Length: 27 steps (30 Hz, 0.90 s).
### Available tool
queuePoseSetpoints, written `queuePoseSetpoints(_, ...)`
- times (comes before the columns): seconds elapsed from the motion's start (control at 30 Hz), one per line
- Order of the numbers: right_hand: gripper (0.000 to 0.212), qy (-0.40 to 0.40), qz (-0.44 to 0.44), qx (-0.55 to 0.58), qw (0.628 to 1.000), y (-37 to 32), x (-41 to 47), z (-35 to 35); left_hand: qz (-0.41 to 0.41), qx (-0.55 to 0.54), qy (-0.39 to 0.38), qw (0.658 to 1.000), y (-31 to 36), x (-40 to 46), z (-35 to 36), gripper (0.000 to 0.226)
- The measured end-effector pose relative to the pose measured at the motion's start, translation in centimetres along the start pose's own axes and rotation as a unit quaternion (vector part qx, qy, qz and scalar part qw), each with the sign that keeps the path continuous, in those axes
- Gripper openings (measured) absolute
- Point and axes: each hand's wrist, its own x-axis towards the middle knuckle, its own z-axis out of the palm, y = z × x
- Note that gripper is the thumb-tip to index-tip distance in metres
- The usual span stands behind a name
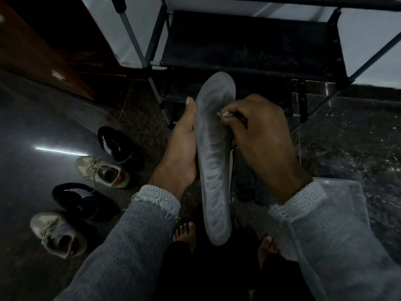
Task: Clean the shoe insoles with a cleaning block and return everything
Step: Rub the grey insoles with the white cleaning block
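Observation:
A long grey insole (214,153) is held upright in the middle of the head view, toe end pointing away from me. My left hand (180,148) holds it along its left edge, thumb up by the toe end and fingers hidden behind it. My right hand (262,137) is curled round a small pale cleaning block (225,115) and presses it against the insole's right side near the top. Most of the block is hidden inside the fingers. A dark insole-like thing (245,177) lies on the floor below my right hand.
Two black shoes (116,145) (80,199) and two beige sneakers (104,171) (57,233) lie on the dark floor at the left. A metal-framed rack with a black shelf (249,42) stands ahead. My bare feet (184,233) are below the insole. The light is dim.

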Motion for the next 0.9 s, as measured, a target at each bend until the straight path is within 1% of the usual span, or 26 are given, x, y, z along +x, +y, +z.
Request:
queuePoseSetpoints(0.03, 0.009, -0.001, -0.004, -0.006, 1.000, 0.0, 0.0, 0.0, -0.003, -0.003, -0.001, 1.000, 0.0, 0.0, 0.0, 0.059)
queuePoseSetpoints(0.07, 0.009, -0.021, -0.006, -0.002, 1.000, -0.1, 0.0, -0.1, -0.004, -0.009, -0.003, 1.000, 0.0, 0.0, 0.0, 0.059)
queuePoseSetpoints(0.17, 0.011, -0.138, -0.010, 0.031, 0.990, -1.0, -0.1, -0.8, -0.008, -0.041, -0.007, 0.999, 0.2, 0.0, -0.2, 0.061)
queuePoseSetpoints(0.2, 0.011, -0.167, -0.017, 0.040, 0.985, -1.3, -0.1, -1.0, -0.011, -0.048, -0.010, 0.999, 0.2, 0.0, -0.3, 0.062)
queuePoseSetpoints(0.23, 0.010, -0.175, -0.022, 0.047, 0.983, -1.3, -0.1, -1.0, -0.014, -0.052, -0.015, 0.998, 0.3, 0.0, -0.3, 0.063)
queuePoseSetpoints(0.27, 0.010, -0.164, -0.021, 0.049, 0.985, -1.2, -0.1, -1.0, -0.015, -0.056, -0.017, 0.998, 0.3, 0.0, -0.3, 0.064)
queuePoseSetpoints(0.4, 0.010, -0.020, -0.008, 0.011, 1.000, 0.2, 0.1, -0.3, -0.015, -0.048, -0.023, 0.998, 0.0, -0.1, 0.1, 0.065)
queuePoseSetpoints(0.43, 0.010, -0.005, -0.003, 0.013, 1.000, 0.3, 0.1, -0.3, -0.017, -0.047, -0.021, 0.999, 0.0, -0.1, 0.1, 0.065)
queuePoseSetpoints(0.47, 0.010, -0.009, 0.006, 0.026, 1.000, 0.1, 0.1, -0.3, -0.018, -0.046, -0.021, 0.999, 0.0, -0.1, 0.1, 0.065)
queuePoseSetpoints(0.53, 0.010, -0.056, 0.016, 0.054, 0.997, -0.6, -0.2, -0.3, -0.023, -0.044, -0.021, 0.999, 0.1, -0.1, 0.0, 0.064)
queuePoseSetpoints(0.6, 0.009, -0.106, -0.003, 0.065, 0.992, -1.6, -0.5, -0.1, -0.025, -0.052, -0.016, 0.998, 0.3, -0.1, -0.2, 0.065)
queuePoseSetpoints(0.67, 0.009, -0.128, -0.014, 0.077, 0.989, -1.8, -0.4, 0.0, -0.019, -0.057, -0.011, 0.998, 0.4, -0.2, -0.2, 0.064)
queuePoseSetpoints(0.73, 0.008, -0.109, 0.000, 0.086, 0.990, -1.3, -0.2, -0.1, -0.020, -0.056, -0.018, 0.998, 0.4, -0.3, -0.1, 0.063)
queuePoseSetpoints(0.83, 0.008, -0.043, 0.051, 0.086, 0.994, -0.1, 0.0, -0.2, -0.021, -0.039, -0.017, 0.999, 0.3, -0.4, 0.2, 0.062)
queuePoseSetpoints(0.9, 0.009, -0.031, 0.061, 0.092, 0.993, -0.3, -0.2, 0.1, -0.020, -0.044, -0.015, 0.999, 0.3, -0.4, 0.2, 0.062)
